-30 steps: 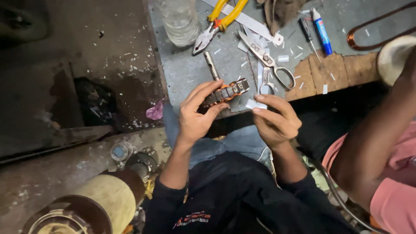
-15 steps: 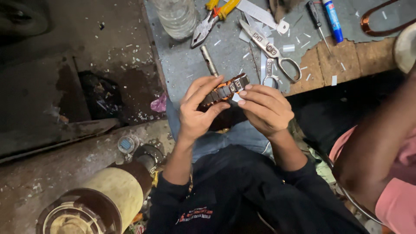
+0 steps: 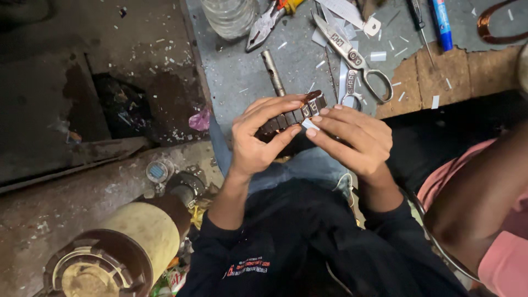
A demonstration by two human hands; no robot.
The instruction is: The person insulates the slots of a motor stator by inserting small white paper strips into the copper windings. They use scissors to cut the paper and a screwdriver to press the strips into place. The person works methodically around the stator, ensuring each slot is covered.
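Left hand (image 3: 258,140) grips a dark, slotted metal bar wound with copper wire (image 3: 291,114), fingers curled closed around it above the lap. Right hand (image 3: 352,137), now drawn closer than a second ago, pinches a small white paper strip (image 3: 309,124) against the bar's slots.
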